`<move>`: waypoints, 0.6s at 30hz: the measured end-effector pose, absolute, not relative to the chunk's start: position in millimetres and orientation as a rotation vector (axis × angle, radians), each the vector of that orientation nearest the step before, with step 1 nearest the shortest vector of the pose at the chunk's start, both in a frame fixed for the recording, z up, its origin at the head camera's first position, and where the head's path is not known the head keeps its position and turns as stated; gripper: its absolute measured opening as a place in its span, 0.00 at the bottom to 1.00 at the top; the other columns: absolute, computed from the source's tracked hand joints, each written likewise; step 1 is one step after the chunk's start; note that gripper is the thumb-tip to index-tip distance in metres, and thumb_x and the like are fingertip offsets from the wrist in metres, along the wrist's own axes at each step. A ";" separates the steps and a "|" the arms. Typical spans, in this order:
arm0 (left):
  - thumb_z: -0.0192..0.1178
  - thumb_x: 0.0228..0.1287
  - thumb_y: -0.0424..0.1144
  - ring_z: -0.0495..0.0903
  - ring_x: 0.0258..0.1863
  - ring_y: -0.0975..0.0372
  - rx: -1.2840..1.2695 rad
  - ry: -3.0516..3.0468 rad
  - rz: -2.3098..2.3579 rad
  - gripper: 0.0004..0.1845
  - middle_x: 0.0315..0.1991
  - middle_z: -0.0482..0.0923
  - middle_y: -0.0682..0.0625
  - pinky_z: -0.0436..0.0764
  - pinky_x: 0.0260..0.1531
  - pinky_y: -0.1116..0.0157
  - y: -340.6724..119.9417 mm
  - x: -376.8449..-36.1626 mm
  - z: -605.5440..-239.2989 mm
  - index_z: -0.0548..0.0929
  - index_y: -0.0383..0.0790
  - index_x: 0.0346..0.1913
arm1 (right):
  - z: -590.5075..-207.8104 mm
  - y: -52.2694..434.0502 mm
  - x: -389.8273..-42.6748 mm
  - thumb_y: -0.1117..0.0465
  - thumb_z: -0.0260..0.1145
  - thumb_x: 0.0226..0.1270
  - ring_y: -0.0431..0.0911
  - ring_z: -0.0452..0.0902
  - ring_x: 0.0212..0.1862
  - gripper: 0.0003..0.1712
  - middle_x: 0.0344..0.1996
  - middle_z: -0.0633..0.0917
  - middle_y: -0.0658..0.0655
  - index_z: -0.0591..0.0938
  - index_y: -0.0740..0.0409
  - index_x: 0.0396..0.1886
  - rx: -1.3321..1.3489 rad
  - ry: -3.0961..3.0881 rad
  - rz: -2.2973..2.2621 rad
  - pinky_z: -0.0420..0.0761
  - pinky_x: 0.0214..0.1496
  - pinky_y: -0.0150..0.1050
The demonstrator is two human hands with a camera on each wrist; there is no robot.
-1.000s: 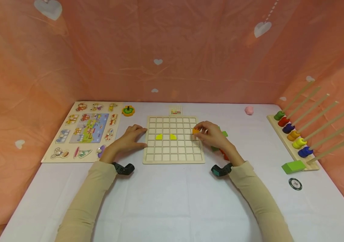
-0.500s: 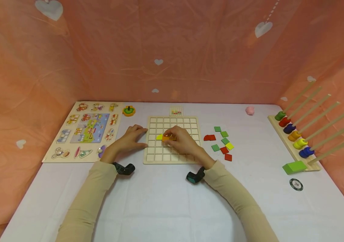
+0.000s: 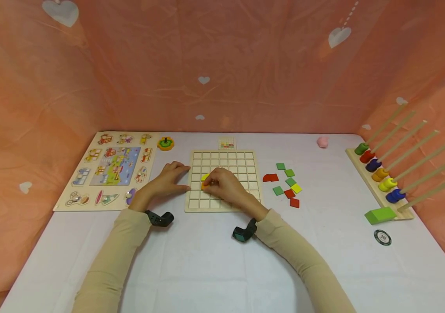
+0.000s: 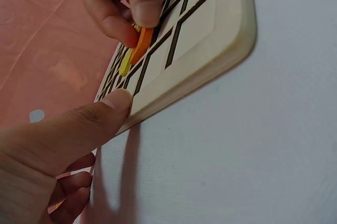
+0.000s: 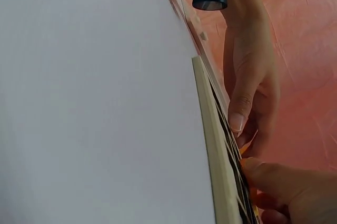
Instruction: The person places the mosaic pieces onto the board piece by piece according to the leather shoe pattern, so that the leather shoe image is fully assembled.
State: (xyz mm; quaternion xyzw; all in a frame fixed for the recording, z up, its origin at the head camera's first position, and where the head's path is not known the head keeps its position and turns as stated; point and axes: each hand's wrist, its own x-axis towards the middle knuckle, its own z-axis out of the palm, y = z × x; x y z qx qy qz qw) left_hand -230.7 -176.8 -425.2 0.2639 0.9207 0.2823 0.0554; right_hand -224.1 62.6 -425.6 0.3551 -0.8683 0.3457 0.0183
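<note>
So the right hand (image 3: 222, 184) has come across from the right edge of the grid board (image 3: 254, 204) to its left-middle cells in about a second, bringing the orange tile (image 4: 141, 46) with it. Now it's pinching that tile between thumb and fingers, tilted on edge, right over a cell just below the yellow tile (image 3: 205, 176) that's already seated. The left wrist view shows it best: the orange piece isn't flat yet, it's angled down into the groove with a yellow tile (image 4: 125, 66) touching it from behind. My guess is it's in the last bit of seating.

The left hand (image 3: 167, 178) hasn't budged; fingers are relaxed and flat, thumb pressed against the board's left edge, so it's bracing the board, not grasping anything.

With the hand gone from the right, the loose green, red and yellow tiles (image 3: 287, 184) sit uncovered on the counter beside the board, toward the counter's right edge.
</note>
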 end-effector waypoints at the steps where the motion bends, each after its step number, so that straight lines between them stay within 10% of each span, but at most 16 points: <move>1: 0.66 0.56 0.42 0.60 0.55 0.45 0.802 2.794 0.859 0.36 0.56 0.64 0.35 0.60 0.58 0.47 -176.9 -231.1 -425.6 0.66 0.27 0.64 | -424.9 62.6 -223.9 0.60 0.69 0.57 0.40 0.71 0.36 0.06 0.34 0.80 0.49 0.87 0.55 0.34 1.105 -2.703 1.055 0.71 0.37 0.31; 18: 0.66 0.56 0.42 0.60 0.56 0.45 0.773 2.782 0.862 0.37 0.57 0.63 0.35 0.59 0.58 0.47 -176.1 -230.7 -423.5 0.65 0.28 0.64 | -425.1 57.8 -224.2 0.63 0.67 0.59 0.40 0.72 0.38 0.03 0.33 0.79 0.49 0.87 0.53 0.31 1.120 -2.701 1.021 0.73 0.39 0.30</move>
